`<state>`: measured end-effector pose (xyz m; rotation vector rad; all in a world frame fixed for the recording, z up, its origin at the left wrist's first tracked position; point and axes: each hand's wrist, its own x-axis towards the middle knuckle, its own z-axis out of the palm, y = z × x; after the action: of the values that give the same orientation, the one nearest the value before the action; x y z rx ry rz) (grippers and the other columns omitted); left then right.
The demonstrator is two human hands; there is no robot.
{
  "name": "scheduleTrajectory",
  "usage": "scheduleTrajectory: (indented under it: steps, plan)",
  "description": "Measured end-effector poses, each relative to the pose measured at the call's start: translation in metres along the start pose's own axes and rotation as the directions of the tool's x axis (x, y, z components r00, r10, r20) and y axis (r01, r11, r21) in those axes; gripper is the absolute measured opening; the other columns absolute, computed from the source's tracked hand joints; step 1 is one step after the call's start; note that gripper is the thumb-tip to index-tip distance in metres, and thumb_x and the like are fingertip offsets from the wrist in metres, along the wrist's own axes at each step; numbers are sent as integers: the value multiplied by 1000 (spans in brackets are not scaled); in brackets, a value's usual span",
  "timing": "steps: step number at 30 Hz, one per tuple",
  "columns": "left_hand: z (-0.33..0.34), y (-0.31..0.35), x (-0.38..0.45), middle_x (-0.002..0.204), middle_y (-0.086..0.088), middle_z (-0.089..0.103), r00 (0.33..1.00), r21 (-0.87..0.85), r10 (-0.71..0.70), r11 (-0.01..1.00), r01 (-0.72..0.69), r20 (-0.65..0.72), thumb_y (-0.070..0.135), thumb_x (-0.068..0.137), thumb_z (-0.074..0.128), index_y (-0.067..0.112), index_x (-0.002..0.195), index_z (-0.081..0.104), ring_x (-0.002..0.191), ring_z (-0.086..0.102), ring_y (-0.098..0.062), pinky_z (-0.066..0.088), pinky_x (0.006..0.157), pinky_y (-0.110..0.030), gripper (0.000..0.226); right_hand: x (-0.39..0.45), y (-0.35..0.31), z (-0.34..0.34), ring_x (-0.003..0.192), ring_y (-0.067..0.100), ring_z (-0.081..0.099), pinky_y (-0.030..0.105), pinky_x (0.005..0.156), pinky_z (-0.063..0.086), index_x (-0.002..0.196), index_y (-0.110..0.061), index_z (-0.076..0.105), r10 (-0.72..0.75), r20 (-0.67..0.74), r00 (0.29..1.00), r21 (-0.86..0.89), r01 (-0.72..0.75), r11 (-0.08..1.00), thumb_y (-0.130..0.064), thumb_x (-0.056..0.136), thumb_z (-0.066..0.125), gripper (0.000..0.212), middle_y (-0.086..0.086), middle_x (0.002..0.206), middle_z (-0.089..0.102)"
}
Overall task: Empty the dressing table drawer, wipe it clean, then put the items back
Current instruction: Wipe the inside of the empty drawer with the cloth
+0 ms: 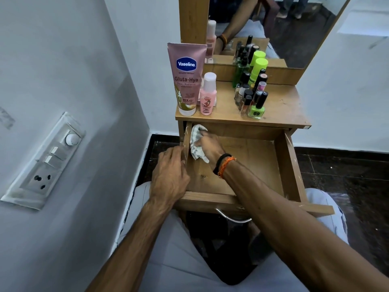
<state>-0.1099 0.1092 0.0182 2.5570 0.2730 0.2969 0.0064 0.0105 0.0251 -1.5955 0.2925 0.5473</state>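
The wooden drawer [290, 165] of the dressing table stands pulled out, and its bare floor holds nothing but my hand and a cloth. My right hand [210, 145] presses a grey-and-white checked cloth [196, 142] against the drawer's inner left wall near the back corner. My left hand [170, 175] grips the outer left wall of the drawer at its front corner. On the tabletop [280, 110] stand a pink Vaseline tube [186, 79], a small pink bottle [208, 94] and a cluster of several nail polish bottles [251, 95].
A mirror [273, 28] in a wooden frame rises behind the tabletop. A white wall with a switch and socket panel [44, 161] is close on the left. The drawer's metal handle [231, 217] sits just above my lap. Dark tiled floor lies to the right.
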Motion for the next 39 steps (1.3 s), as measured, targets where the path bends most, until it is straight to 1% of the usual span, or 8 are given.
scheduleTrajectory:
  steps: [2,5,12,16,20,32,35,39]
  plan:
    - [1,-1,0,132,-6,58,1000,-12,-7,1000,7,-12,9,96,51,12,133,53,124,47,-22,41,95,-31,38,-9,0,-12,62,14,71,23,48,53,129,11,56,-22,114,993,-128,36,991,8,93,44,38,17,96,70]
    - [1,-2,1,134,-8,58,1000,-31,-20,999,20,-6,7,95,48,10,133,53,123,49,-24,44,98,-37,39,-26,11,-36,104,23,67,38,90,56,127,-12,65,32,263,964,-454,94,886,-11,102,47,31,8,119,70]
    - [1,-2,0,139,-11,55,999,-16,-27,1000,27,28,13,91,42,9,137,50,127,47,-29,42,100,-41,47,-42,28,-37,66,9,68,22,63,57,66,-8,63,133,432,892,-388,50,920,2,91,65,27,1,72,69]
    - [2,-2,2,136,-11,55,998,-1,-55,998,55,37,9,97,42,9,136,51,125,46,-28,42,99,-41,40,-14,12,-22,101,32,71,47,94,57,93,-8,70,-95,265,960,-364,191,912,-3,96,57,15,17,103,74]
    - [2,-2,2,138,-9,54,997,14,-78,997,77,24,11,101,41,11,137,50,127,45,-28,44,98,-44,37,6,6,-11,92,33,63,52,91,53,119,9,63,-97,129,987,-154,116,981,9,97,45,29,25,105,67]
    - [3,-4,3,109,-12,61,995,-57,-86,995,84,-48,24,108,32,4,114,57,104,54,-28,39,86,-33,33,-38,25,-29,89,14,66,24,72,55,94,-8,63,270,472,839,-461,-26,887,-4,94,58,7,4,99,70]
    - [3,-2,0,94,-4,57,992,-104,-95,991,87,-79,39,108,25,11,99,55,92,53,-24,35,79,-31,42,-38,27,-32,107,30,70,40,95,57,116,4,64,285,458,842,-384,-102,918,0,92,56,25,17,114,72]
    - [2,0,1,92,6,53,987,-159,-139,979,126,-78,51,105,20,18,98,54,90,49,-15,32,80,-29,48,-32,31,-38,97,29,71,40,90,58,118,1,65,264,529,806,-83,-261,962,-4,92,54,28,16,105,74]
